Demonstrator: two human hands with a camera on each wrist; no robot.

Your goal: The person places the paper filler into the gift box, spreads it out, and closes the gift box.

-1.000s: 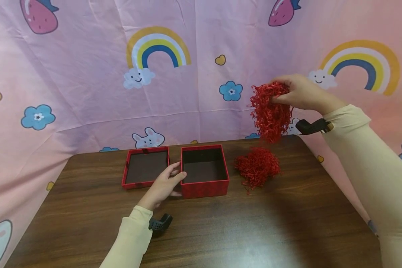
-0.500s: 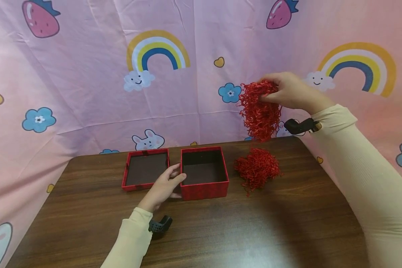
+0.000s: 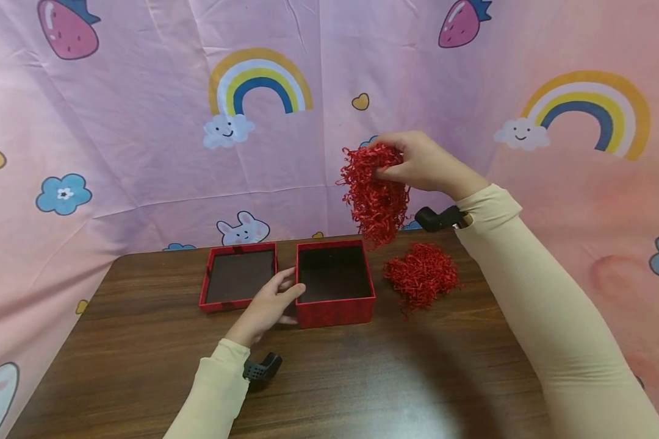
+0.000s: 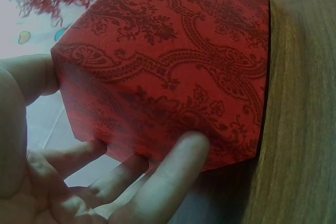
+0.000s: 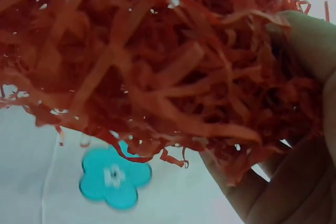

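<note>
My right hand (image 3: 425, 163) grips a loose clump of red shredded paper (image 3: 374, 195), which hangs above and behind the right rim of a red box (image 3: 335, 312). In the right wrist view, paper strands (image 5: 131, 66) fill most of the picture, with fingers and thumb at the right edge. My left hand (image 3: 266, 308) rests against the box's left side, thumb at the rim near the front corner. The left wrist view shows its spread fingers touching the patterned red wall (image 4: 168, 72). The open-topped box has a dark inside with nothing visible in it.
A second pile of red shredded paper (image 3: 423, 274) lies on the wooden table (image 3: 329, 372), right of the box. Left of the box sits a shallow red lid (image 3: 227, 303), dark inside facing up. A pink printed cloth (image 3: 143, 152) hangs behind the table.
My right hand has carried the clump of shredded paper leftward, then slightly down, from above the pile to near the box's right rim. My left hand has stayed at the box.
</note>
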